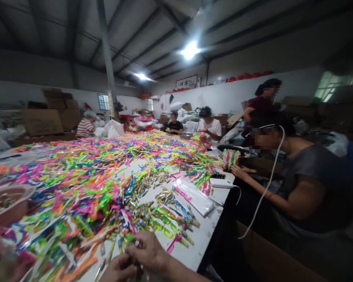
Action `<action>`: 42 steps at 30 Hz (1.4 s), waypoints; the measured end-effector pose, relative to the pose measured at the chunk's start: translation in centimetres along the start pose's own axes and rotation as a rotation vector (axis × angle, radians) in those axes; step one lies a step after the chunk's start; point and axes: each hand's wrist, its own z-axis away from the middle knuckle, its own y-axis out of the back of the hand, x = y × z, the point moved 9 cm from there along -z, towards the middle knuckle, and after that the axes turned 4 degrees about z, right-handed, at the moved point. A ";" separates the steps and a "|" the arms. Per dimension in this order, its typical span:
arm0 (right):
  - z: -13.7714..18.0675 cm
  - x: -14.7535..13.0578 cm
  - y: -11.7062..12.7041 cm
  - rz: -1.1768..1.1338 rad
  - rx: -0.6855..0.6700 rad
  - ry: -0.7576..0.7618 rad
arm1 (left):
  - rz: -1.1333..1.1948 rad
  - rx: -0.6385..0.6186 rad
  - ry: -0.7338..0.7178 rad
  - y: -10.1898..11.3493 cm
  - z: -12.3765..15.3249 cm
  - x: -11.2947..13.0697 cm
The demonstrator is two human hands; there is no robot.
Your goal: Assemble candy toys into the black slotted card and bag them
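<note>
My left hand (120, 268) and my right hand (151, 252) meet at the bottom of the head view, over the near edge of the table. Fingers on both are pinched together. Whatever they hold is small and mostly hidden, with only a pale shiny bit between the fingertips. Just beyond lie small capped pieces (141, 213) in gold and green, heaped loosely. To the right of them, several yellow-green plastic pieces (164, 223) with gold-coloured tips are spread on the white tabletop (194, 239). A large pile of bright plastic pieces (76, 188) stretches away to the left.
A pink basin (14, 199) of small parts stands at the left. Clear plastic bags (194, 196) lie stacked at centre right, near a white power bank (222, 182) with a cable. A co-worker (308, 184) sits at the right edge; other people sit farther back.
</note>
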 end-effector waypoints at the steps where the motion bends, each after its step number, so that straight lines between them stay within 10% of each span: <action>1: 0.6 0.0 0.7 -0.011 0.036 0.008 | -0.004 0.005 0.007 -0.7 0.5 0.6; 8: 6.5 2.3 4.1 -0.089 0.071 -0.155 | 0.502 0.504 0.033 -1.8 3.8 3.5; 17: 12.0 2.2 2.9 -0.361 -0.124 -0.185 | 0.799 0.721 0.080 -5.6 8.7 -0.3; 42: 13.7 2.1 3.4 -0.390 -0.045 -0.086 | 0.784 0.774 -0.040 -8.1 11.7 0.4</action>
